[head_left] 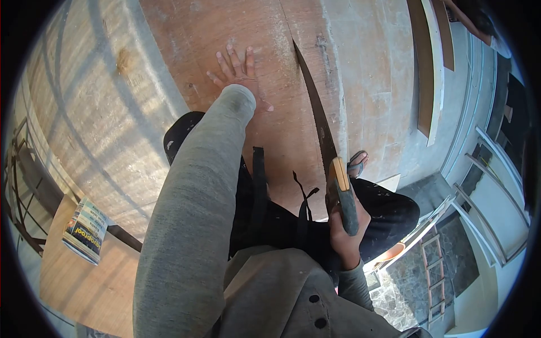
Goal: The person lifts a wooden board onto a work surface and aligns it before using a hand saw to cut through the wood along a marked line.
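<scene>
My left hand (241,76) lies flat with fingers spread on a reddish plywood sheet (191,34), left of a thin dark cut line. In my right hand (348,231) is the handle of a hand saw (318,115), its grip dark with a tan part. The long blade slants up and to the left, its tip at the lower end of the line in the sheet. Pale sawdust lies along that line near the tip. One knee, in black trousers, is beside the sheet's left edge.
A foot in a flip-flop (357,163) stands right of the saw. Long board strips (425,73) lie at the right, near another person's arm (470,22). An Aquaproof can (86,232) sits on a wooden board at lower left. A ladder (433,276) is at lower right.
</scene>
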Action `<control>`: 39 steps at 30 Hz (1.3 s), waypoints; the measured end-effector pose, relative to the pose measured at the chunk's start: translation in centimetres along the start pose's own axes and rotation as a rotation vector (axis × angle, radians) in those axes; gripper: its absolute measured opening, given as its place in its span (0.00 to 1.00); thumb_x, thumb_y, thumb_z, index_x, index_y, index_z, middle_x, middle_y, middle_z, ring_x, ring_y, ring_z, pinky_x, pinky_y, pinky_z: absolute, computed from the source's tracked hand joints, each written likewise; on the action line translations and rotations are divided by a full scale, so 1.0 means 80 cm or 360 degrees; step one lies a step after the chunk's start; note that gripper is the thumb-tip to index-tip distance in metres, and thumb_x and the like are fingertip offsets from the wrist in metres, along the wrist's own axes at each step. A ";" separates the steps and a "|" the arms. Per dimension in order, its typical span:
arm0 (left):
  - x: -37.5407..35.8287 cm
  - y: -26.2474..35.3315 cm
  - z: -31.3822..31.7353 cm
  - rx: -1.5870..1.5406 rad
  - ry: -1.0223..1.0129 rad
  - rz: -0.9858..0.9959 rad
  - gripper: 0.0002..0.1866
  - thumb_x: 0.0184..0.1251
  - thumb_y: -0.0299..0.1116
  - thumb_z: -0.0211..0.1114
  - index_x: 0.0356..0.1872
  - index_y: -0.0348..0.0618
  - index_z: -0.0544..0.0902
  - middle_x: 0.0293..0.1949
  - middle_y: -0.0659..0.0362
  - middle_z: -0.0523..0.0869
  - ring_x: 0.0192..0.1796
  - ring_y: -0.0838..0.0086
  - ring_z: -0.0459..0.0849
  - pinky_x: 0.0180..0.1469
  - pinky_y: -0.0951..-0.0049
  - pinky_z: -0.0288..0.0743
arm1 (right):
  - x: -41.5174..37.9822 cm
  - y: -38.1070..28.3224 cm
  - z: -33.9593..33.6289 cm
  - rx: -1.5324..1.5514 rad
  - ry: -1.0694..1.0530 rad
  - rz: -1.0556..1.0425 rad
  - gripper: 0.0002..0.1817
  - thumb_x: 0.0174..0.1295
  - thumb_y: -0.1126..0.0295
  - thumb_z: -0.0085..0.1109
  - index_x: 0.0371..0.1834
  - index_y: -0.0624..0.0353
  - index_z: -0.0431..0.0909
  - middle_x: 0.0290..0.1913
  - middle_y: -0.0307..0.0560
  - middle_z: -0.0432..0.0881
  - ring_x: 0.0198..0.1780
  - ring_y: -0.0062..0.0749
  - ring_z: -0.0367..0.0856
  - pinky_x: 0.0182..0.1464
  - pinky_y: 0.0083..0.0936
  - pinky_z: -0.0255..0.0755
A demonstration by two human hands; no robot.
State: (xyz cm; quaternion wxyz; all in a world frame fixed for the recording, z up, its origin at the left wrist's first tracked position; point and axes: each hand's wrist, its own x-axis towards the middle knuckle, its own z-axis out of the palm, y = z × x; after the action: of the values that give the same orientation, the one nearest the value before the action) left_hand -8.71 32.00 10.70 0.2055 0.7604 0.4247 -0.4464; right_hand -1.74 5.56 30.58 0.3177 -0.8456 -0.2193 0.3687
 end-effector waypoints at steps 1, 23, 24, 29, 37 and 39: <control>-0.002 0.001 0.001 0.0010 -0.0004 0.0013 0.84 0.35 0.68 0.82 0.79 0.53 0.22 0.78 0.38 0.19 0.79 0.36 0.20 0.72 0.22 0.36 | 0.017 -0.006 0.002 -0.0013 -0.0064 0.0112 0.25 0.55 0.78 0.53 0.59 0.67 0.78 0.32 0.50 0.83 0.33 0.26 0.80 0.43 0.24 0.75; -0.001 -0.002 0.003 -0.0083 0.0059 -0.0038 0.83 0.35 0.64 0.84 0.79 0.54 0.23 0.78 0.38 0.18 0.79 0.37 0.17 0.72 0.21 0.34 | -0.001 0.018 -0.022 0.0101 -0.0143 0.0062 0.33 0.51 0.81 0.51 0.66 0.67 0.74 0.29 0.47 0.83 0.28 0.20 0.77 0.40 0.17 0.74; 0.001 0.001 0.004 -0.0103 0.0060 -0.0007 0.84 0.35 0.64 0.84 0.79 0.54 0.23 0.78 0.38 0.18 0.79 0.37 0.17 0.72 0.21 0.34 | 0.034 0.011 -0.004 0.0058 -0.0118 0.0050 0.27 0.52 0.80 0.53 0.59 0.68 0.79 0.28 0.48 0.81 0.28 0.21 0.77 0.38 0.19 0.73; 0.013 0.001 -0.009 -0.0137 0.0126 -0.0041 0.84 0.34 0.64 0.84 0.79 0.54 0.23 0.78 0.38 0.18 0.79 0.37 0.18 0.72 0.21 0.34 | 0.096 0.048 0.033 0.0044 -0.0100 -0.0075 0.16 0.53 0.79 0.53 0.46 0.67 0.80 0.28 0.47 0.81 0.27 0.29 0.74 0.37 0.22 0.71; -0.001 0.000 0.009 -0.0126 0.0087 -0.0004 0.83 0.35 0.64 0.84 0.79 0.54 0.23 0.78 0.38 0.18 0.79 0.37 0.17 0.72 0.22 0.32 | 0.115 0.045 0.032 0.0036 -0.0198 -0.0087 0.20 0.56 0.79 0.53 0.53 0.66 0.80 0.30 0.48 0.82 0.30 0.27 0.77 0.44 0.23 0.75; 0.004 -0.003 0.011 -0.0156 0.0114 0.0016 0.85 0.32 0.65 0.85 0.79 0.56 0.23 0.78 0.39 0.17 0.79 0.38 0.17 0.72 0.21 0.30 | 0.145 0.046 0.051 0.0045 -0.0221 -0.0139 0.18 0.57 0.77 0.51 0.50 0.64 0.81 0.30 0.49 0.82 0.27 0.30 0.77 0.47 0.23 0.75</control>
State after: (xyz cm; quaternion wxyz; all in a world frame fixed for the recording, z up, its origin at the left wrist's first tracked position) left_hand -9.27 31.67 10.03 0.2295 0.7669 0.4494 -0.3965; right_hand 2.97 11.54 20.20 0.3294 -0.8031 -0.2721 0.4152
